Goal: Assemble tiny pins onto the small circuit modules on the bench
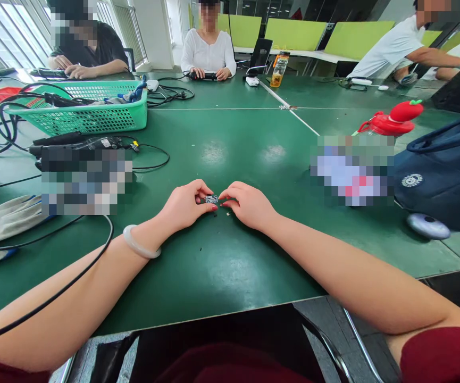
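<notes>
Table [237, 143]: it is green and wide, and it lies under both my forearms.
People: one in black [108, 50] sits at the far left, one in white [209, 48] sits across from me, and one in a pale shirt [389, 53] leans at the far right.
Bag [445, 165]: dark blue, it stands at the right edge.
Basket [102, 118]: light green, at the far left, with cables and other things inside.
Left hand [185, 205]: the thumb and fingers are nearly closed, and they pinch a board [211, 199] between them.
Right hand [251, 205]: the thumb and index finger are close together, just beside the board; I cannot tell if they hold something.
Glove [6, 223]: pale with blue, it lies to the left of my left arm.
Bottle [279, 69]: it stands far away, with amber liquid at the bottom.
Bracelet [132, 244]: white, on my left wrist.
Board: small and dark with light marks, it is at my left fingertips, between the two hands.
Bits [228, 214]: tiny, they lie on the table near my fingertips.
</notes>
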Tool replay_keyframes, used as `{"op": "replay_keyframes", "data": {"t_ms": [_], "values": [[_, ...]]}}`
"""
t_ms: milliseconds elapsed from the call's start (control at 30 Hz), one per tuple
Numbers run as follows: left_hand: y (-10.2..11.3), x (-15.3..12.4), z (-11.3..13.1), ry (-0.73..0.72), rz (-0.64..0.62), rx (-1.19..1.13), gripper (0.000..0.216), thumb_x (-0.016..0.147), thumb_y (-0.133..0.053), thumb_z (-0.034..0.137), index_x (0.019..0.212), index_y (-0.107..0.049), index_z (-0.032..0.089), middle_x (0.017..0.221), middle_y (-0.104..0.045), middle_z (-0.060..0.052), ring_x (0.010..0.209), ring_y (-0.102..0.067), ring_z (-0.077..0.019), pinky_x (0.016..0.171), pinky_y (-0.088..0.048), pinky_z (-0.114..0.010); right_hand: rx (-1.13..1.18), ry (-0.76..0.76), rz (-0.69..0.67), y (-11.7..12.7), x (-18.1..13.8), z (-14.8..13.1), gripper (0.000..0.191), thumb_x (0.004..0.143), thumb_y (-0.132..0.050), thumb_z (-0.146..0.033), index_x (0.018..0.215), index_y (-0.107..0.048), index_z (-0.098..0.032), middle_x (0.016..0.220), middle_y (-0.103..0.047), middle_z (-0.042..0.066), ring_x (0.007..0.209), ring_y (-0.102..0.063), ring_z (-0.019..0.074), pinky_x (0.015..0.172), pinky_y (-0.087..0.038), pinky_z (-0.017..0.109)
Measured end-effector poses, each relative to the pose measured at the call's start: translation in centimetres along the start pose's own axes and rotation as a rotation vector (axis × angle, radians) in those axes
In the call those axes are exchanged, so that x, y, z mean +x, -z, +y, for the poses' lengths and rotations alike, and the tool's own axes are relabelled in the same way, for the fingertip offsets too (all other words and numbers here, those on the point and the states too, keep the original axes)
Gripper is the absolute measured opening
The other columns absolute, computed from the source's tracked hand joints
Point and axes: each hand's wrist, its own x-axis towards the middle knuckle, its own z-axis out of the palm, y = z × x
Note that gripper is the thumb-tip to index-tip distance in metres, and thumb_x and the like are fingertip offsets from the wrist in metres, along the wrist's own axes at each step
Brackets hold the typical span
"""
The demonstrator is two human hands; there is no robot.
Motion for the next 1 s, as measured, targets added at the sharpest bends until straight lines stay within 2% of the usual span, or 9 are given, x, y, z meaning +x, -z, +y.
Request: {"op": "replay_keyframes", "data": {"t_ms": [267, 533, 600, 767, 1000], "values": [[0.0, 0.0, -0.3, 0.007, -0.010, 0.062, 0.025, 0.067, -0.072, 0.030, 0.089, -0.061, 0.021, 0.078, -0.064, 0.000, 0.071, -0.057, -0.0147, 0.067, -0.046, -0.028, -0.012, -0.061, -0.093, -0.2, 0.6, 0.2, 0.010, 0.087, -0.062, -0.019, 0.079, -0.068, -0.020, 0.085, -0.060, 0.000, 0.078, -0.055, 0.0128, 0.068, -0.038, 0.025], [0.0, 0.0, 0.0, -0.007, -0.005, 0.117, 0.022, 0.071, -0.068, 0.029, 0.090, -0.061, 0.021, 0.079, -0.065, 0.000, 0.072, -0.058, -0.0151, 0.068, -0.047, -0.028, -0.156, 0.022, -0.112, -0.5, 0.5, 0.2, 0.016, 0.092, -0.052, -0.020, 0.083, -0.065, -0.019, 0.088, -0.059, 0.002, 0.070, -0.052, 0.0118, 0.060, -0.034, 0.025], [0.1, -0.1, 0.0, -0.015, 0.000, 0.124, 0.022, 0.071, -0.068, 0.030, 0.089, -0.061, 0.021, 0.079, -0.065, 0.000, 0.072, -0.058, -0.0153, 0.068, -0.047, -0.028, -0.148, 0.037, -0.091, -0.5, 0.4, 0.2, 0.015, 0.091, -0.051, -0.017, 0.084, -0.064, -0.018, 0.088, -0.059, 0.002, 0.070, -0.053, 0.0123, 0.060, -0.034, 0.025], [0.1, -0.2, 0.4, -0.012, -0.014, 0.124, 0.024, 0.068, -0.071, 0.036, 0.083, -0.059, 0.021, 0.076, -0.065, 0.000, 0.071, -0.059, -0.0162, 0.066, -0.047, -0.028, -0.050, 0.125, 0.063, -0.2, 0.1, -0.3, 0.016, 0.092, -0.047, -0.016, 0.087, -0.062, -0.018, 0.093, -0.060, 0.004, 0.077, -0.055, 0.0144, 0.066, -0.039, 0.026], [0.1, -0.3, 0.8, -0.053, -0.062, 0.088, 0.026, 0.067, -0.072, 0.038, 0.079, -0.058, 0.020, 0.077, -0.065, 0.000, 0.073, -0.060, -0.0165, 0.068, -0.047, -0.029, -0.065, 0.187, 0.086, -0.5, 0.0, -0.6, 0.019, 0.095, -0.046, -0.023, 0.087, -0.063, -0.018, 0.094, -0.061, 0.005, 0.077, -0.055, 0.0141, 0.067, -0.040, 0.025]]}}
